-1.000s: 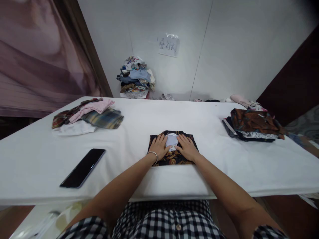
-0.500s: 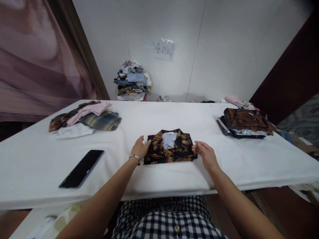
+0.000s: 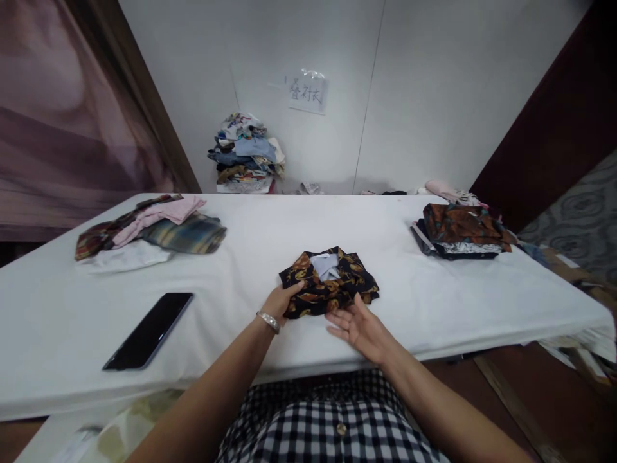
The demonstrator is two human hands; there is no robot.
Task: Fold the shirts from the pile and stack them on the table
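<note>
Folded shirt (image 3: 329,281) gripped by left hand (image 3: 279,301), right hand (image 3: 359,325) spread beneath, phone (image 3: 149,330) left, clothes stack (image 3: 457,230) right

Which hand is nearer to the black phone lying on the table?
Left. The left hand grips the folded dark floral shirt, to the right of the phone. The right hand lies palm up farther right, beyond the left.

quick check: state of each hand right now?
Left hand: closed on the near left edge of the folded shirt.
Right hand: open, palm up, fingertips at the shirt's near edge, gripping nothing.
</note>
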